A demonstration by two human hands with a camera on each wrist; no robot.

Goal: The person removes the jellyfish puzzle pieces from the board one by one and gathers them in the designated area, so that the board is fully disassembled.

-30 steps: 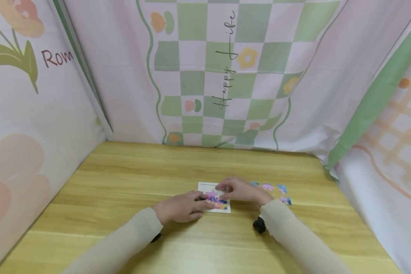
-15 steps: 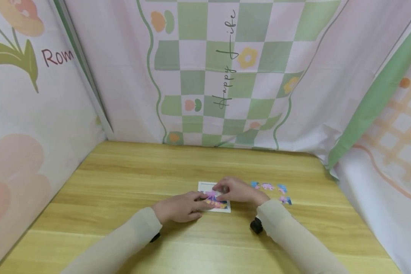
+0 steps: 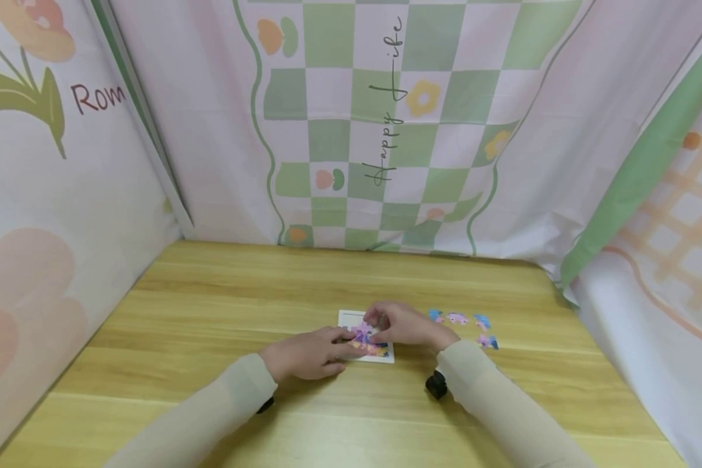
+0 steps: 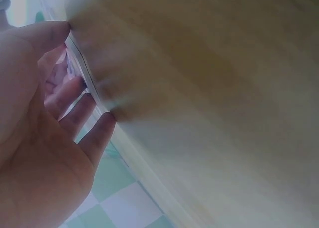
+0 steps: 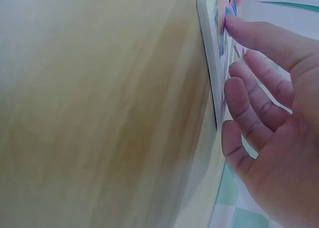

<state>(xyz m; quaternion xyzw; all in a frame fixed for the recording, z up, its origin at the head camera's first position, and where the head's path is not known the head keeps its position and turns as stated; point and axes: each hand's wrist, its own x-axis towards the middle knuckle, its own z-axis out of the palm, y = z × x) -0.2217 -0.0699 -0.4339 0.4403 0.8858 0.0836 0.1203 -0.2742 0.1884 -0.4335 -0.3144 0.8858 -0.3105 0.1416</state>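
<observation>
A white-bordered puzzle board (image 3: 351,318) lies on the table in the head view, its lower part filled with purple, yellow and blue pieces. My left hand (image 3: 312,354) rests on the board's left side, fingers stretched across it; in the left wrist view, the left hand (image 4: 55,118) has its fingertips at the board's edge. From the right, my right hand (image 3: 409,325) reaches over the board, thumb and index finger pinching a pink-purple puzzle piece (image 3: 363,327) at the picture. The right wrist view shows the right hand's thumb (image 5: 244,31) low at the picture, other fingers loosely bent.
Several loose puzzle pieces (image 3: 457,318) lie to the right of the board, beyond the right wrist. The wooden table (image 3: 210,292) ends at a printed curtain (image 3: 327,143) at the back, with cloth walls on both sides.
My right hand has shifted slightly left and settled over the picture, with more of the pink-purple piece showing by its fingertips. The left hand has stayed nearly still.
</observation>
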